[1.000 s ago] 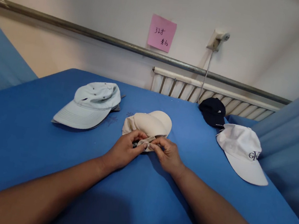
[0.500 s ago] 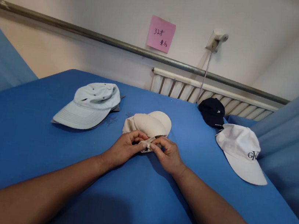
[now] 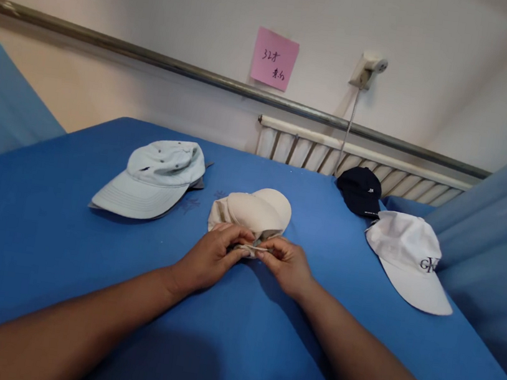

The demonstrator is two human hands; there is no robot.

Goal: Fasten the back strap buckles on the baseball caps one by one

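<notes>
A beige baseball cap lies in the middle of the blue-covered surface, its brim pointing away from me toward the wall. Its back strap is nearest to me. My left hand pinches the left part of this strap between thumb and fingers. From the other side, my right hand pinches the strap's right part. Little space separates the two thumbs. The fingertips cover much of the strap, so any fastener on it is hidden.
A pale blue cap rests at the left, over something dark. To the right are a white cap with dark letters and a black cap. Behind stand a radiator, a metal rail and blue curtains.
Both hands have stayed at the cap's back strap. The strap has tilted and now shows as a thin edge between the fingertips. The cap has barely moved.
</notes>
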